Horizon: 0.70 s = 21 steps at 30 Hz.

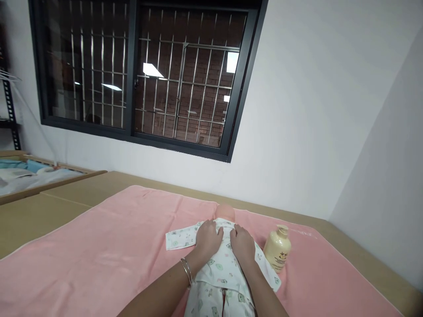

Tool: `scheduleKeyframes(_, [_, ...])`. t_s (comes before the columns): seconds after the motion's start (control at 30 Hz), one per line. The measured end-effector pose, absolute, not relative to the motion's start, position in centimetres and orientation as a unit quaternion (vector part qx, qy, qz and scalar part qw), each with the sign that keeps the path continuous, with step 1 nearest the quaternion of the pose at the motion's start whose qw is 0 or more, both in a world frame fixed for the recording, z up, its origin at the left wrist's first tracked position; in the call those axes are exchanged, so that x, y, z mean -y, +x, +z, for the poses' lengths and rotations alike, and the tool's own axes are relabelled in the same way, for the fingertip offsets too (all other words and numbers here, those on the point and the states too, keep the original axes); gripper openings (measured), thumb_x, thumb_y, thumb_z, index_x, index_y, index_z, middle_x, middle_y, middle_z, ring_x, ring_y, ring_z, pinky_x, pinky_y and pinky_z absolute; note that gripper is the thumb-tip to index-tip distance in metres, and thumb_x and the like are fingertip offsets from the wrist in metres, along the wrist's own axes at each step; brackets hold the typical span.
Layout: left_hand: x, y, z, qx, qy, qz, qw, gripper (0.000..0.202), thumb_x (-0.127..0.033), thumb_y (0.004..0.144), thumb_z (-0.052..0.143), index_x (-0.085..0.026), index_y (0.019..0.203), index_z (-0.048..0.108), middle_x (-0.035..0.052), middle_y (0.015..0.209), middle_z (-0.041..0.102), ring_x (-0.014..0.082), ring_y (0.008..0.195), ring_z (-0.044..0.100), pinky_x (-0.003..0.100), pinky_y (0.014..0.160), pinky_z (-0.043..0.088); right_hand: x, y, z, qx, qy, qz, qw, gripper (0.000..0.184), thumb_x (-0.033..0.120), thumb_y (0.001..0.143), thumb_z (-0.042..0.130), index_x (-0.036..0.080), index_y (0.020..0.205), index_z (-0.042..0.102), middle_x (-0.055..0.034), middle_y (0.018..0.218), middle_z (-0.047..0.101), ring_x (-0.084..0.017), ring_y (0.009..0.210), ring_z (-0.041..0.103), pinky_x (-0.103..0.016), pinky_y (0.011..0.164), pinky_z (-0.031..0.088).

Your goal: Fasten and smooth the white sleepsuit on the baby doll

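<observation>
A baby doll (pixel 225 212) lies on its back on a pink towel (pixel 109 251), head toward the wall. It wears a white printed garment (pixel 216 275) with one sleeve spread out to the left. My left hand (pixel 209 237) rests flat on the doll's chest near the collar, fingers stretched out, a bangle on the wrist. My right hand (pixel 243 244) lies flat beside it on the right of the chest, fingers pointing at the neck. Neither hand holds anything.
A cream pump bottle (pixel 279 254) stands on the towel just right of the doll. The towel covers a tan table (pixel 66 198) against a white wall. A barred window (pixel 148 75) is above. A wooden crib (pixel 36 176) with bedding is at far left.
</observation>
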State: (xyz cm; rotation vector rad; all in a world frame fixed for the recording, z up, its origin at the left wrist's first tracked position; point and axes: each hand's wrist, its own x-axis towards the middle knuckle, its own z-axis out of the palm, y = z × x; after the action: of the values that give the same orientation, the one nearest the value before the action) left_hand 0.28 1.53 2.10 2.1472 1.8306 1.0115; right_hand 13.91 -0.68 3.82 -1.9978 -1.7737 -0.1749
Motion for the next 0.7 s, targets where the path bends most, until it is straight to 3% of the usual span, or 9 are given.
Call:
scheduleKeyframes(0.13, [-2.1,0.1,1.8,-0.603,0.727,0.317,0.086,0.041,-0.040,0.091,0.041,-0.014,0.112,0.064,0.0129,0.113,0.066,0.0254,0.115,0.054,0.035,0.102,0.034,0.1,14.2,3.5,0.663,-0.714,-0.055,0.219,0.043,0.021,0.094,0.029,0.013,0.122,0.060,-0.0104,0.122,0.062,-0.022,0.112,0.055,-0.029,0.094,0.035])
scheduleKeyframes(0.27, [-2.4,0.0,1.5,-0.599,0.727,0.324,0.085,0.042,-0.041,0.091,0.039,-0.014,0.113,0.063,0.0130,0.115,0.065,0.0258,0.116,0.053,0.035,0.102,0.033,0.3,14.2,3.6,0.666,-0.714,-0.060,0.205,0.045,0.021,0.094,0.028,0.012,0.127,0.057,-0.0102,0.128,0.059,-0.022,0.118,0.051,-0.031,0.098,0.035])
scheduleKeyframes(0.5, [-1.9,0.0,1.6,-0.605,0.722,0.326,0.078,0.042,-0.041,0.091,0.038,-0.014,0.112,0.062,0.0131,0.115,0.064,0.0259,0.115,0.053,0.035,0.101,0.033,2.2,12.6,5.4,0.634,-0.753,-0.102,0.144,0.039,0.024,0.095,0.030,0.009,0.104,0.065,-0.0187,0.107,0.064,-0.030,0.103,0.060,-0.039,0.087,0.041])
scheduleKeyframes(0.7, [-1.9,0.1,2.0,-0.620,0.714,0.313,0.089,0.044,-0.044,0.090,0.038,-0.014,0.112,0.061,0.0131,0.116,0.064,0.0266,0.114,0.053,0.036,0.101,0.032,1.7,13.0,5.7,0.634,-0.759,-0.058,0.138,0.036,0.026,0.094,0.034,0.010,0.103,0.065,-0.0187,0.104,0.065,-0.028,0.100,0.062,-0.035,0.084,0.042])
